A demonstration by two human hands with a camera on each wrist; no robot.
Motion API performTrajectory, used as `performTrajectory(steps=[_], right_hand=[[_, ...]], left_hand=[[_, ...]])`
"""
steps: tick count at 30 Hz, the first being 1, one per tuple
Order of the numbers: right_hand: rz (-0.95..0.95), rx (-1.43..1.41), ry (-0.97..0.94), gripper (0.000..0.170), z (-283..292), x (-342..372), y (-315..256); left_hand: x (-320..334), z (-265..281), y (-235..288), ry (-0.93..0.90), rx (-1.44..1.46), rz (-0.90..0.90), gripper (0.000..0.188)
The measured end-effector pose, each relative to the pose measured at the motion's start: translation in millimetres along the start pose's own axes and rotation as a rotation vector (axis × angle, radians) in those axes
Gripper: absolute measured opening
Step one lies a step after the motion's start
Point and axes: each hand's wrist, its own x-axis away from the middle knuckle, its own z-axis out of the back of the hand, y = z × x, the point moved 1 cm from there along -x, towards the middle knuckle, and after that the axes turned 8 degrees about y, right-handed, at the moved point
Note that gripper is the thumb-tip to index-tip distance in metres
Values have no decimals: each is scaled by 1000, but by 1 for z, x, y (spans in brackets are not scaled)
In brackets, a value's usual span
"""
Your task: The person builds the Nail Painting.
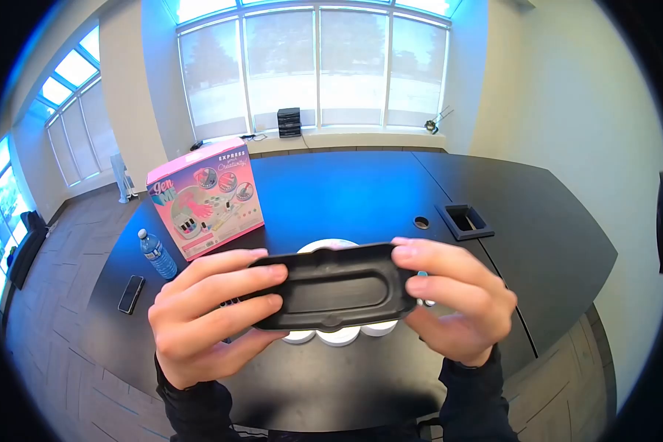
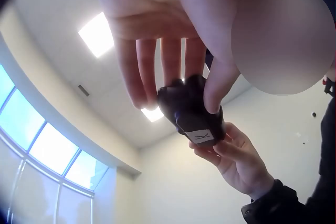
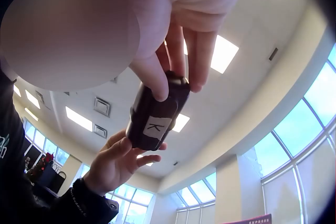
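Note:
Both hands hold up a shallow black plastic tray [image 1: 337, 292] with a long rounded recess, its inner side facing the head camera. My left hand [image 1: 212, 313] grips the left end, fingers over the rim and thumb below. At the other end my right hand [image 1: 460, 295] pinches the rim between fingers and thumb. On the tray's underside a white label [image 3: 156, 128] with a handwritten K shows in both wrist views. White round containers [image 1: 339, 337] stand on the table behind the tray, which partly hides them.
A pink box [image 1: 206, 199] stands on the dark table [image 1: 324, 184] at the left. Beside it are a water bottle [image 1: 157, 254] and a phone [image 1: 131, 295]. To the right, a square table opening [image 1: 465, 221] and a round cable hole [image 1: 421, 222] break the surface.

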Motion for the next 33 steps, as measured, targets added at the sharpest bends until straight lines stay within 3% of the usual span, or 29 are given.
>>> performTrajectory(steps=[5, 13, 21, 25, 27, 33], right_hand=[[-85, 45, -206, 48, -24, 26, -8], [-310, 118, -307, 45, -12, 69, 21], [-536, 291, -500, 26, 10, 119, 43], [-545, 335, -543, 23, 20, 138, 44], [-644, 349, -565, 19, 25, 142, 42], [-698, 396, -588, 16, 38, 162, 41]], left_hand=[[45, 23, -17, -75, -74, 103, 41], [118, 63, -47, -47, -360, 369, 34], [235, 117, -88, -75, -586, 636, 25], [299, 141, -102, -73, -643, 778, 22], [321, 149, -101, -67, -682, 829, 22], [368, 160, -102, -60, -763, 1008, 24]])
